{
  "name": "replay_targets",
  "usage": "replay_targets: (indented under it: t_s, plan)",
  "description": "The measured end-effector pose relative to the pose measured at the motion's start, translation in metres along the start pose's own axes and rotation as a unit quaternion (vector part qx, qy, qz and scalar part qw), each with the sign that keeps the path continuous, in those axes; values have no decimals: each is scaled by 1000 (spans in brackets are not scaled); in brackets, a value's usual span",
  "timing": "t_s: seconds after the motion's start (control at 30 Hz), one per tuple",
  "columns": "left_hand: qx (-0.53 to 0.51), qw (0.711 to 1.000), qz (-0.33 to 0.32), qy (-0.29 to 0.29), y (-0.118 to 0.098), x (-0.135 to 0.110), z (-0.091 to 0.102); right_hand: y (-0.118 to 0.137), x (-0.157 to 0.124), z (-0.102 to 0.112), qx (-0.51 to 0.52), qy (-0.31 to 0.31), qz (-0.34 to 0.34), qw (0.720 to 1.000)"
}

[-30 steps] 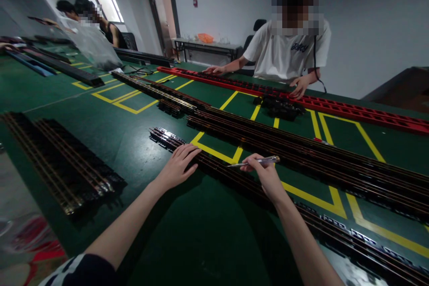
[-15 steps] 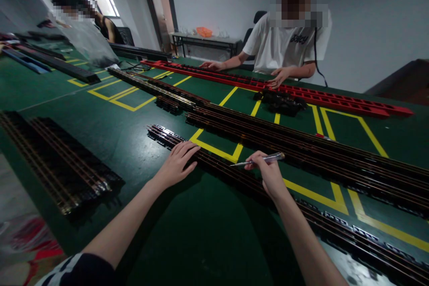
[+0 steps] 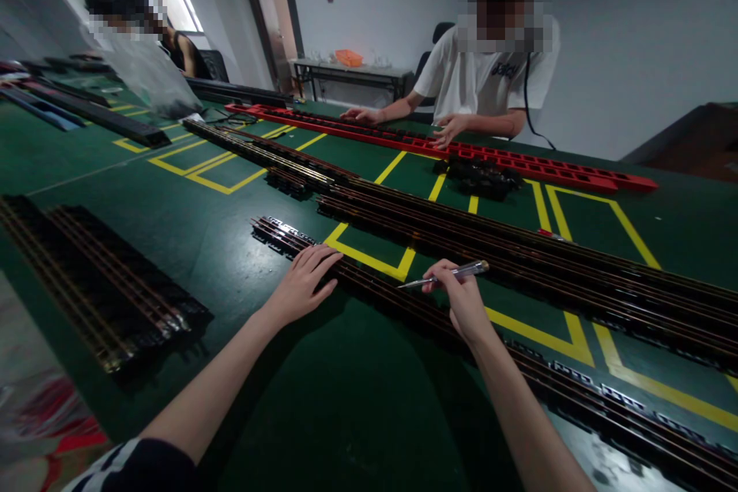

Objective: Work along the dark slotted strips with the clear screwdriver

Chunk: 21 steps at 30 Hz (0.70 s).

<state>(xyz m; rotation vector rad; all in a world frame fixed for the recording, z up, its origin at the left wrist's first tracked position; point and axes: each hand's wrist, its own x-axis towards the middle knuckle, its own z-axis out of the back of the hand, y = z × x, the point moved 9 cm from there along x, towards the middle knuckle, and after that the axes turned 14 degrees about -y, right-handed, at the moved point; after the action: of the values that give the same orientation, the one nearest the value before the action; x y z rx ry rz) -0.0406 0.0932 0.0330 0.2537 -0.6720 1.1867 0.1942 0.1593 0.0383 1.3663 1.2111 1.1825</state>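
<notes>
A long dark strip with copper rails lies across the green table in front of me. My left hand rests flat on its near-left part, fingers stretched out and holding nothing. My right hand is closed round a slim silver pen-like tool, held level with its tip pointing left just over the strip. The two hands are a short way apart along the same strip.
More long railed strips lie beyond, and a shorter black bundle at left. Across the table a person in a white shirt handles a long red strip. Other people sit at far left. Yellow lines mark the green table.
My hands have hardly moved. The person opposite has slid the long red strip leftward, with their hand moving left along it. The view has shifted slightly.
</notes>
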Motion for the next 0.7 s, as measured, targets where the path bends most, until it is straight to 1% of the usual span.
replay_targets:
  t_s: [0.33, 0.57, 0.7]
  plan:
    - [5, 1000, -9, -4, -1, 0, 1, -3, 2, 1, 13, -4, -11, 1000]
    - [16, 999, -35, -18, -4, 0, 2, -4, 3, 1, 18, -14, -19, 1000]
    - [17, 999, -34, -17, -4, 0, 2, -4, 3, 1, 19, -16, -19, 1000]
